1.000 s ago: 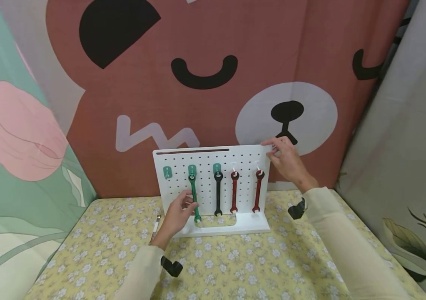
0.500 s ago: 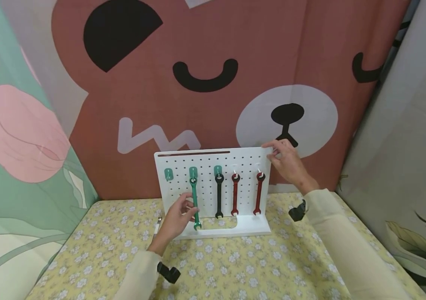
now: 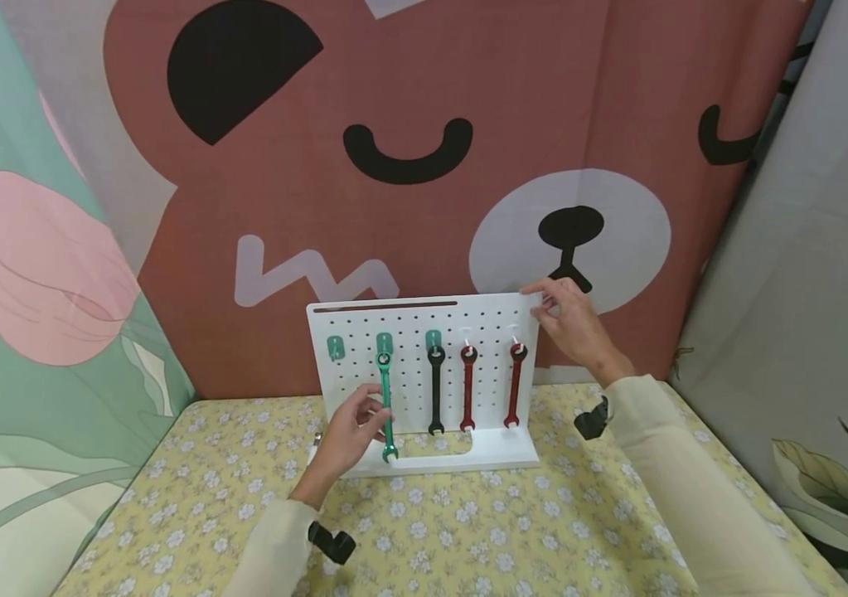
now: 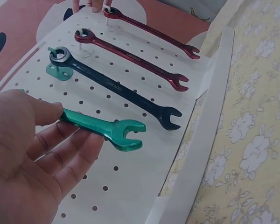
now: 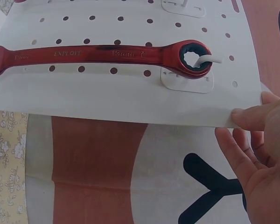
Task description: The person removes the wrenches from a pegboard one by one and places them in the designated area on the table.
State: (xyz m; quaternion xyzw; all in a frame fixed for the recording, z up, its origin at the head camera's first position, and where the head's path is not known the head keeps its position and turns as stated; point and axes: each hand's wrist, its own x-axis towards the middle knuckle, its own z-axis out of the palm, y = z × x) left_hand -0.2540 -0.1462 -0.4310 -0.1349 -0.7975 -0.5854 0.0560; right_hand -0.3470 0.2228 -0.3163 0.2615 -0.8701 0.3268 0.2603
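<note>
My left hand pinches the shaft of a green combination wrench, thumb on top and fingers underneath in the left wrist view. Its ring end is at the second green hook; whether the ring is still on the peg I cannot tell. The wrench's lower end stands out from the white pegboard. With my right hand I pinch the board's upper right corner, thumb in front and fingers behind. A black wrench and two red wrenches, one central and one farther right, hang from hooks.
A green hook at the board's left carries nothing. The board's white base rests on a yellow floral tablecloth. A small object is mostly hidden behind my left hand. A printed curtain hangs behind.
The green wrench's lower end has come down and out from the board, with my left hand shifting slightly left and toward me. My right hand keeps its hold on the corner.
</note>
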